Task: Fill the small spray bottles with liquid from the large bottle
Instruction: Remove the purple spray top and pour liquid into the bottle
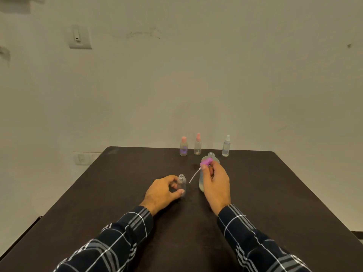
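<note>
Small open bottle (182, 184) is stood upright on the dark table (110, 203), cap off, threaded neck exposed. It is gripped by the left hand (162, 190): the thumb is laid across the lower front of the body and the fingers are curled round the far side, so the bottle sits at the hand's right edge, at the fingertips rather than in the palm. Purple spray head (205, 162) is pinched between thumb and fingers of the right hand (215, 184) and held up off the table. Its white dip tube (194, 175) is angled down and left, with the tip hanging in the air just right of the small open bottle's shoulder, apart from it. Large bottle (211, 156) is placed directly behind the right hand and is mostly hidden by it. Only the uncapped neck, the shoulder and a strip of the left side are seen, with pale liquid visible low in the body. Whether the right hand is touching the large bottle can't be determined from this angle. Three more spray bottles are lined up along the far table edge, all closed: pink-capped bottle (183, 147) at left, pink-nozzle bottle (197, 144) just beside it, white-nozzle bottle (226, 146) further right. Both forearms are covered by dark plaid sleeves (125, 238). A wall switch plate (80, 38) is seen upper left.
</note>
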{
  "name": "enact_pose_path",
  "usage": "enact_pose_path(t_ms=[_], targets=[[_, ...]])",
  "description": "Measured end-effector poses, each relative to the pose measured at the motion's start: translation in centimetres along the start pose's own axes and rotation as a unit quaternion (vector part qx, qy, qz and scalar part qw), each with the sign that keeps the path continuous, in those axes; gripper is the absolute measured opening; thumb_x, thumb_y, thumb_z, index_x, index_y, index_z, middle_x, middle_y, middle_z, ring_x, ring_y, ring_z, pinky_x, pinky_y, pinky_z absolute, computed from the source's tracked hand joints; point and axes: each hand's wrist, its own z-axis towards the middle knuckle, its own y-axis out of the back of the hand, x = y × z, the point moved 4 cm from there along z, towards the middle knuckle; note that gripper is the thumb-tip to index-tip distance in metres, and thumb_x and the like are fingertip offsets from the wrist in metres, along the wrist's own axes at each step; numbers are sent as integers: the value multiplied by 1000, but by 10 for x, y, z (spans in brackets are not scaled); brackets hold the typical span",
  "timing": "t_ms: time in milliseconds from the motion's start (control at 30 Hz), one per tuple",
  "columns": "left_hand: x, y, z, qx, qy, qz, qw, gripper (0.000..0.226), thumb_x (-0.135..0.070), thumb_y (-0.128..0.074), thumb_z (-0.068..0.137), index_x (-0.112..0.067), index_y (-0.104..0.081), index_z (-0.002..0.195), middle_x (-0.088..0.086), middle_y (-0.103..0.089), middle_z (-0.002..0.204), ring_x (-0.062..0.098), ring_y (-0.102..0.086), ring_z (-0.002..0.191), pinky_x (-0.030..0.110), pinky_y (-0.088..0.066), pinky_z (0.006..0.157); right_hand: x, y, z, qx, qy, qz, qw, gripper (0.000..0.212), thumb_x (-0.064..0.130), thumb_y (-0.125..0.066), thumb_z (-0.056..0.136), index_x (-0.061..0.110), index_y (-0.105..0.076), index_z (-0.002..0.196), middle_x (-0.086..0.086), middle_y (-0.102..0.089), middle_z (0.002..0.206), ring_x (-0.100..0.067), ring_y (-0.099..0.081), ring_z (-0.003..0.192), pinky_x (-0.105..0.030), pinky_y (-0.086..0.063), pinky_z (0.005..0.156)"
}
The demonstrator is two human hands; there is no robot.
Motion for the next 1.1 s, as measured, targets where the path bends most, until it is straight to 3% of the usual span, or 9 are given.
enact_pose_path(t_ms=[133, 200, 400, 567, 667, 800, 900, 1000, 1100], targets=[[-1, 0, 0, 3, 0, 6, 1000, 32, -50, -73, 86, -43, -59, 114, -24, -68, 96, -3, -61, 88, 30, -52, 87, -6, 1, -2, 62, -24, -59, 996, 22, 32, -55, 101, 28, -57, 80, 8, -51, 70, -2, -50, 65, -19, -39, 60], [-1, 1, 0, -2, -2, 9, 1000, 29, -52, -73, 85, -43, -60, 110, -26, -68, 92, -5, -60, 82, 29, -52, 82, -13, -6, -4, 106, -33, -117, 987, 22, 36, -54, 100, 25, -60, 82, 9, -54, 69, 0, -51, 63, -18, -38, 60], [-3, 0, 0, -4, -7, 12, 1000, 31, -49, -73, 85, -41, -62, 112, -23, -69, 94, -5, -61, 79, 26, -52, 80, -38, -35, -5, 234, -112, -314, 913, 29, 45, -55, 97, 18, -65, 102, -4, -69, 99, -21, -65, 94, -37, -55, 85], [-2, -1, 0, -8, -7, 9, 1000, 31, -50, -73, 84, -41, -63, 112, -23, -69, 94, -3, -62, 84, 29, -54, 83, -35, -42, -1, 234, -131, -353, 897, 38, 53, -57, 94, 18, -64, 108, -4, -67, 106, -23, -64, 100, -35, -53, 84], [-1, 0, 0, -3, -6, 8, 1000, 33, -49, -73, 84, -42, -62, 114, -24, -69, 95, -2, -63, 86, 30, -54, 85, -23, -28, -7, 182, -115, -346, 913, 29, 51, -52, 97, 26, -66, 105, 1, -69, 101, -19, -65, 95, -34, -54, 81], [1, 0, 1, 7, 3, 0, 1000, 34, -51, -73, 84, -42, -62, 115, -26, -70, 96, -2, -63, 87, 32, -54, 87, -13, 14, -17, -52, -79, -247, 964, 18, 51, -53, 95, 35, -50, 104, 7, -64, 99, -11, -61, 85, -37, -55, 75], [-1, -1, 2, 7, 8, 6, 1000, 31, -52, -73, 83, -44, -59, 110, -26, -69, 96, -2, -63, 89, 34, -54, 87, -35, 28, -10, -100, -110, -167, 975, 61, 58, -68, 84, 29, -42, 131, 2, -54, 127, -15, -56, 112, -41, -52, 92], [-5, -1, 3, 7, 16, 12, 1000, 30, -52, -73, 84, -45, -57, 109, -24, -68, 96, -2, -62, 92, 35, -54, 89, -49, 19, 8, 34, -119, -92, 988, 99, 51, -81, 75, 30, -23, 153, -1, -36, 152, -19, -42, 137, -45, -41, 112], [-6, 0, 5, 7, 19, 23, 1000, 32, -53, -72, 84, -45, -56, 111, -22, -67, 97, 0, -62, 94, 35, -54, 90, -46, 7, 24, 127, -90, -57, 986, 109, 43, -85, 74, 33, -14, 156, 1, -32, 158, -19, -36, 143, -40, -33, 116]])
